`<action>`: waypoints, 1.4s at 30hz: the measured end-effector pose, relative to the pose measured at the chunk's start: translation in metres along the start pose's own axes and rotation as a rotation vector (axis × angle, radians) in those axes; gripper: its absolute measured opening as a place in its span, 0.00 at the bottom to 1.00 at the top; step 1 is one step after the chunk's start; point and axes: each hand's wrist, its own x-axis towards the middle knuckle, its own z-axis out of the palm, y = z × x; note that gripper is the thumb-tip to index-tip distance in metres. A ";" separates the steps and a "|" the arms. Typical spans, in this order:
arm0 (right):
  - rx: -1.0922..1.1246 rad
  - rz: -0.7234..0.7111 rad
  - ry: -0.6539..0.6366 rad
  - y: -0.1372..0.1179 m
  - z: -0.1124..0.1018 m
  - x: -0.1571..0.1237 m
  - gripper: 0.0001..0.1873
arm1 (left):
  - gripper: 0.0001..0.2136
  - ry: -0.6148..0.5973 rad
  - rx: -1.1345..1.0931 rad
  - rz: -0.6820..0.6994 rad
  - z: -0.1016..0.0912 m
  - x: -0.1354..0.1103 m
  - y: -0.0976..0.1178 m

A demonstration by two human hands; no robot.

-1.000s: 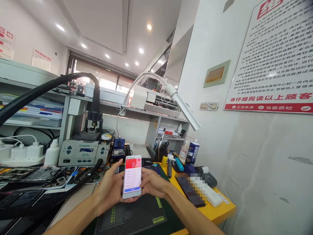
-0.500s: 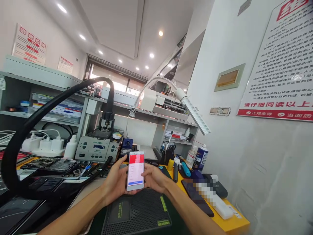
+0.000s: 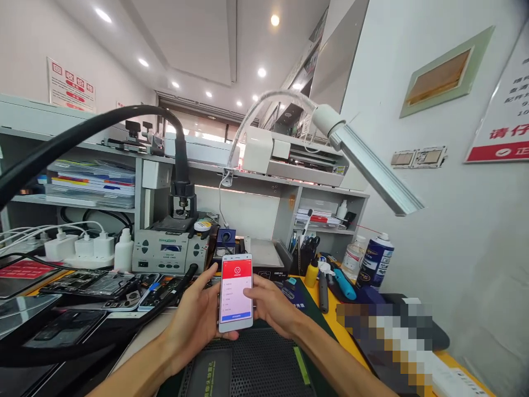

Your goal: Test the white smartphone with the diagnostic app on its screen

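- On your left, a grey station [image 3: 169,258] is standing beside a white bottle [image 3: 123,255].
- On your right, a spray can [image 3: 376,262] is standing near a clear bottle [image 3: 352,259].
- Far off, a white machine [image 3: 257,151] is sitting on your shelf [image 3: 283,216].

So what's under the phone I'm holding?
Part of your left hand shows beneath the phone, with a black mat lower down. The phone's back is hidden from view.

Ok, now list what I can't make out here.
Head view, text on the phone: too small to read.
Head view, some fingers of the left hand: hidden behind the phone.
Head view, wall sign: cut off by the right edge.
Head view, black mat: cut off by the bottom edge.
Head view, white object: partly pixelated.
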 end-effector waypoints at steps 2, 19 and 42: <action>0.011 -0.003 0.002 0.002 -0.002 -0.002 0.26 | 0.33 -0.010 -0.008 0.000 0.001 0.001 -0.001; 0.070 -0.015 0.051 0.009 -0.001 -0.021 0.25 | 0.30 -0.036 -0.076 -0.035 0.003 0.002 -0.013; 0.115 0.002 0.016 0.008 -0.007 -0.022 0.27 | 0.32 -0.009 -0.092 -0.063 -0.001 0.004 -0.016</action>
